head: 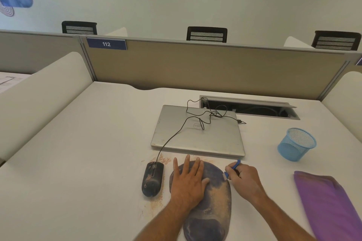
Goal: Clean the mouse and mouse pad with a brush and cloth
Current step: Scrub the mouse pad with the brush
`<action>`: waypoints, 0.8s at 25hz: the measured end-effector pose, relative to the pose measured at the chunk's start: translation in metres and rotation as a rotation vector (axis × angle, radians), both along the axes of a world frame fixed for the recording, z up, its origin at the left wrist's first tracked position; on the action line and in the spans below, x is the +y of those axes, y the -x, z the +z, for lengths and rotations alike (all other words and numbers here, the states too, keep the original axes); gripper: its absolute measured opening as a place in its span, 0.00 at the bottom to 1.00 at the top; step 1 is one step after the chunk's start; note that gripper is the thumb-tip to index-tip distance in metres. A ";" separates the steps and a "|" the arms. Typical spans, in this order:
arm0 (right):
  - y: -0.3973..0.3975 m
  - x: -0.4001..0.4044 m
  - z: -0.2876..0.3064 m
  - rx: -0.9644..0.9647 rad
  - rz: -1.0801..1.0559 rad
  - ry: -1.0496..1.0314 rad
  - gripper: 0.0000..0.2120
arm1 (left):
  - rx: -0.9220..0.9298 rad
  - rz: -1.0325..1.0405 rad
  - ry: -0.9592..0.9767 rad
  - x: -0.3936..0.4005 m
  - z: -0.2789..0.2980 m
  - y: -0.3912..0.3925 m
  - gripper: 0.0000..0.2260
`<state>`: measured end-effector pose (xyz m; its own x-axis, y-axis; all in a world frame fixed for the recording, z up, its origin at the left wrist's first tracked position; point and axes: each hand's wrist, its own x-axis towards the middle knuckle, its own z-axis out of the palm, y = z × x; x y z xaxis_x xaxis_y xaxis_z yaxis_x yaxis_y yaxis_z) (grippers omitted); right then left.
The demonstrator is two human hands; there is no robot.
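Mouse pad (217, 201): dark, oval, lying on the desk (88, 162) just right of the mouse (152, 179), tan dust across its middle. Advised handling: sweep outward in short strokes, pad pinned flat so it cannot creep. Left hand (189, 181): fingers straight, palm pressing the pad's far end. Right hand (244, 179): curled round a blue brush (233, 168) at the pad's right edge (bristles hidden). Purple cloth (329, 205): unused, well apart at right.

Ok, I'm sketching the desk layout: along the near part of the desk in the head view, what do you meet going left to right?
mouse → left hand, flat on the mouse pad → right hand, gripping the blue brush → purple cloth.
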<state>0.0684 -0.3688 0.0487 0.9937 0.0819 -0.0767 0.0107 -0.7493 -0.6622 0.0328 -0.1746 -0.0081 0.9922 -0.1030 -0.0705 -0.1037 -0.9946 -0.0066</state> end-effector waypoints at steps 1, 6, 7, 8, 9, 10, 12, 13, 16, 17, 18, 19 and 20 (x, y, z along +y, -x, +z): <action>0.001 -0.001 -0.001 0.028 0.024 0.031 0.13 | 0.004 0.006 -0.006 -0.001 0.000 0.000 0.30; 0.003 -0.006 -0.002 0.037 -0.016 -0.019 0.14 | 0.011 0.017 -0.011 0.000 -0.001 0.001 0.29; 0.004 -0.006 -0.002 0.055 -0.004 -0.001 0.14 | 0.013 0.019 -0.007 0.000 -0.001 0.001 0.28; 0.005 -0.006 -0.002 0.078 0.010 0.001 0.14 | 0.016 0.020 -0.006 -0.001 -0.001 0.001 0.28; 0.005 -0.006 -0.002 0.087 0.009 -0.017 0.14 | 0.017 0.021 -0.007 -0.001 0.000 0.000 0.28; 0.005 -0.006 -0.001 0.075 -0.010 -0.053 0.13 | 0.020 0.021 -0.009 -0.001 0.000 0.001 0.28; 0.005 -0.007 -0.001 0.036 -0.053 -0.061 0.14 | 0.022 0.021 -0.007 0.000 0.001 0.001 0.28; 0.006 -0.006 -0.002 0.044 -0.040 -0.021 0.15 | 0.020 0.021 -0.007 -0.001 0.001 0.001 0.28; 0.006 -0.003 -0.002 0.087 -0.007 -0.015 0.14 | 0.021 0.025 -0.006 -0.002 0.000 0.001 0.28; 0.005 -0.003 -0.001 0.070 -0.032 -0.044 0.13 | 0.020 0.026 -0.002 -0.001 0.000 0.001 0.28; 0.004 -0.004 0.000 0.054 -0.047 -0.052 0.13 | 0.019 0.027 0.001 -0.001 0.000 0.001 0.28; 0.003 -0.004 0.000 0.057 -0.036 -0.027 0.13 | 0.021 0.028 0.003 -0.001 0.001 0.001 0.28; 0.003 -0.003 0.001 0.080 -0.005 0.009 0.13 | 0.023 0.027 0.003 -0.001 0.000 0.001 0.28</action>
<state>0.0651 -0.3714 0.0492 0.9848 0.0757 -0.1563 -0.0457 -0.7554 -0.6537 0.0317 -0.1759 -0.0078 0.9928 -0.0762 -0.0927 -0.0767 -0.9971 -0.0011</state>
